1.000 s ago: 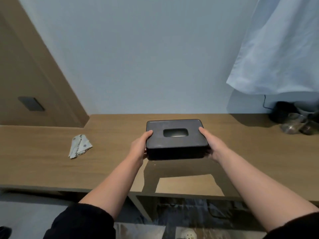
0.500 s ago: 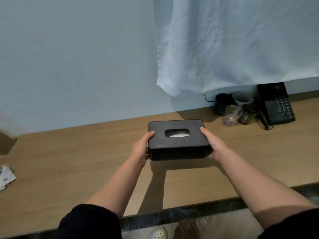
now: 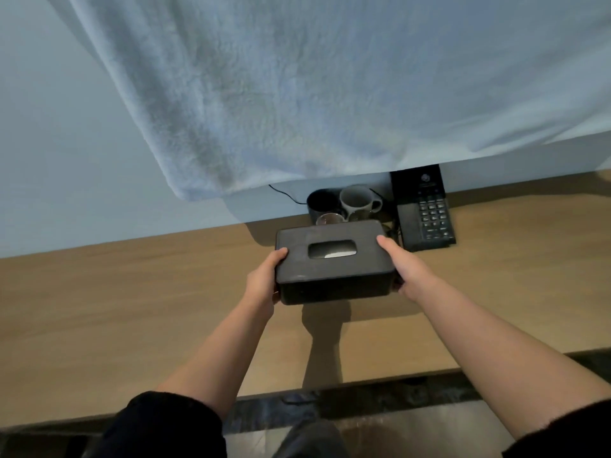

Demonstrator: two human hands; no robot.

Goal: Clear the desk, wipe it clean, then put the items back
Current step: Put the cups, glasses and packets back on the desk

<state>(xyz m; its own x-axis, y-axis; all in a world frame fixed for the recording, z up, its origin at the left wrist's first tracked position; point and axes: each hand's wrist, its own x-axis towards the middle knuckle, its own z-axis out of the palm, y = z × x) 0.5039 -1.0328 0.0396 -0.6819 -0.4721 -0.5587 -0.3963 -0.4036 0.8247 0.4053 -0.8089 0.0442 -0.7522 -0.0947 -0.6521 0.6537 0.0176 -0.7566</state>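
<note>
— Left of the telephone we hold the tissue box above the desk. Which way does it lie from our fingers?

— Between them. Farthest from the telephone, our left hand clasps the box's left short end. The thumb is up on the top edge, and the other fingers are hidden beneath. Then comes the box itself, slot upward, with its long axis running side to side and pointing toward the telephone.

— What stands beyond it?

— On the telephone's left, by the wall, we see a dark mug, a glass and a grey mug. The box's far edge covers their bases.

— Then the other hand?

— Our right hand wraps the box's right short end, thumb on top and fingers tucked under the corner. It is the hand nearer the telephone, close to its front corner, and it looks apart from it.

— Is the box resting on the wood?

— We judge not, because its shadow falls on the desk nearer us than the box.

— So what does the next move turn on?

— We think it turns on the gap left of the telephone. The box should come down nearer us than the mugs, with its long axis as it is, or its right end may knock the telephone.
</note>
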